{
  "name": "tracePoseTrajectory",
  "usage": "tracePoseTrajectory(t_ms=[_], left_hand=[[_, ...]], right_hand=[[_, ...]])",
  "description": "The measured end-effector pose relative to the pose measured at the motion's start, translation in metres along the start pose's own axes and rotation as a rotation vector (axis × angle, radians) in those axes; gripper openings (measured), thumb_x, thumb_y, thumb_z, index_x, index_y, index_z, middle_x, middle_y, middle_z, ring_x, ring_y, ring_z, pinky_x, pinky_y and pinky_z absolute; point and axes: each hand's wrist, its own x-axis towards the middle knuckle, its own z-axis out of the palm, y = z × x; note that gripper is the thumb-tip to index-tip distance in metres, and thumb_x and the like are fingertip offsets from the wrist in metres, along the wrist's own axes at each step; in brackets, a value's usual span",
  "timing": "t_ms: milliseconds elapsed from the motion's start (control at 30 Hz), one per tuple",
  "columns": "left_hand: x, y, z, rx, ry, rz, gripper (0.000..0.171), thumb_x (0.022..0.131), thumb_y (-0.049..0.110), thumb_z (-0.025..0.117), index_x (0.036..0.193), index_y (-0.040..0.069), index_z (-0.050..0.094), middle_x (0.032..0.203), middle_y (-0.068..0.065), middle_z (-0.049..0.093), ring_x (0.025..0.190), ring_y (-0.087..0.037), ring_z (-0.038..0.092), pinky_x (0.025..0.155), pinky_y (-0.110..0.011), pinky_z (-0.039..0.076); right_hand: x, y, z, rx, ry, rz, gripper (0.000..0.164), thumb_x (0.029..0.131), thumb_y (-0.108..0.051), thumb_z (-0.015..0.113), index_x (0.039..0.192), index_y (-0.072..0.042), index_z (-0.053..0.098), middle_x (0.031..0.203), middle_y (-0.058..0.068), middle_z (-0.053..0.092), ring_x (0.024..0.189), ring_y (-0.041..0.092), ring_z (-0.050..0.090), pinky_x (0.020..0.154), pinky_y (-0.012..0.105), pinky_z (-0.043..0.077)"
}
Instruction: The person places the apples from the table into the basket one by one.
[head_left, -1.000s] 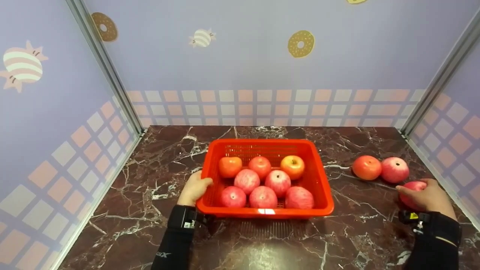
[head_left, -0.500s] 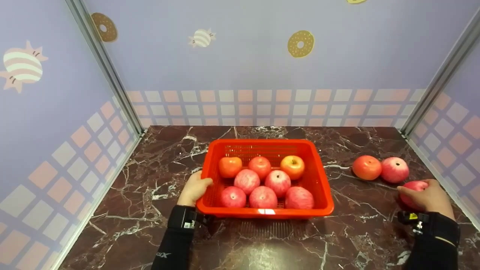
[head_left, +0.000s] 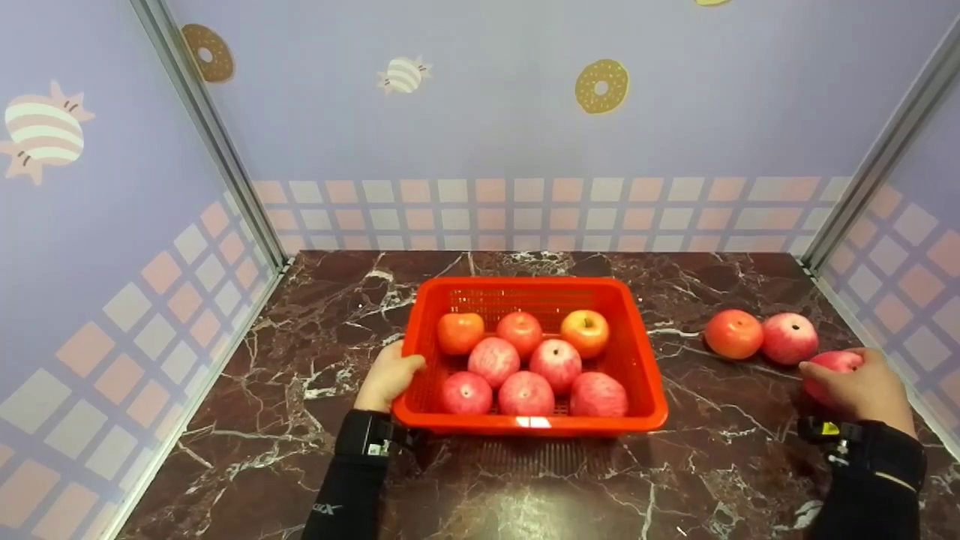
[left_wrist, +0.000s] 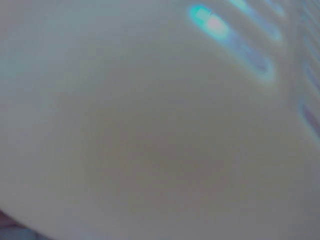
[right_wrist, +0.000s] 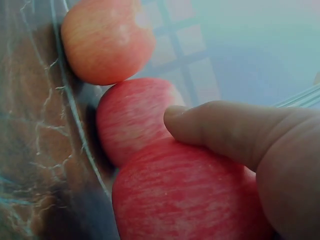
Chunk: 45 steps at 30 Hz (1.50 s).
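On the left side of the red plastic basket [head_left: 643, 352], my left hand [head_left: 388, 377] grips the rim, thumb hooked over the edge and the other fingers hidden. Inside the basket lie several apples, among them a yellow-red apple [head_left: 585, 334] at the back right. Far to the right, my right hand [head_left: 870, 386] holds a red apple [right_wrist: 185, 195], its thumb [right_wrist: 215, 122] laid over the top; the other fingers are hidden. Just beyond stand a pink apple [head_left: 790, 339] and an orange-red apple [head_left: 733, 334], side by side and touching.
A dark marbled tabletop [head_left: 720, 465] carries everything. Patterned panels enclose it: a back wall [head_left: 495, 135], a left wall [head_left: 75, 247] and a right wall [head_left: 915, 240] close to the right hand. The left wrist view is mostly a pale blur with slots.
My right hand and the red apple in it have shifted slightly away from me, toward the pink apple. My left hand and the basket stay where they were.
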Motion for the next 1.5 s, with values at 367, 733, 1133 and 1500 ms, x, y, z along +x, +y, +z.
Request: tracePoseTrajectory(t_ms=[367,733,1133,1500], left_hand=[[-0.002,0.004,0.001,0.01,0.004,-0.002,0.034,0.075,-0.005,0.05,0.108,-0.012,0.057,0.096,-0.022,0.061,0.083,-0.032,0.062,0.068,-0.037,0.053],[-0.031,0.04,0.002,0.02,-0.025,0.007,0.034,0.077,-0.007,0.048,0.109,-0.017,0.053,0.099,-0.027,0.06,0.091,-0.041,0.06,0.074,-0.04,0.053],[-0.018,0.023,0.001,0.014,-0.006,0.008,0.035,0.074,-0.006,0.049,0.108,-0.015,0.054,0.097,-0.025,0.061,0.085,-0.036,0.061,0.069,-0.038,0.053],[-0.005,0.006,0.001,-0.002,-0.006,-0.006,0.034,0.075,-0.005,0.05,0.108,-0.014,0.055,0.097,-0.025,0.061,0.085,-0.037,0.062,0.069,-0.038,0.053]], right_hand=[[-0.007,-0.026,-0.008,-0.008,0.07,-0.074,0.09,0.089,-0.054,0.061,0.134,0.018,0.03,0.126,0.044,0.039,0.111,0.06,0.04,0.09,0.067,0.035],[-0.016,-0.068,-0.001,0.064,0.11,-0.178,0.085,0.088,-0.044,0.067,0.139,0.013,0.032,0.128,0.039,0.041,0.111,0.053,0.043,0.088,0.063,0.037],[-0.033,-0.114,0.013,0.003,0.13,-0.323,0.083,0.085,-0.048,0.071,0.139,0.005,0.037,0.125,0.037,0.041,0.109,0.052,0.044,0.084,0.066,0.038],[-0.047,-0.155,0.043,0.031,0.097,-0.513,0.076,0.081,-0.043,0.077,0.135,0.0,0.045,0.122,0.03,0.048,0.105,0.043,0.049,0.085,0.059,0.042]])
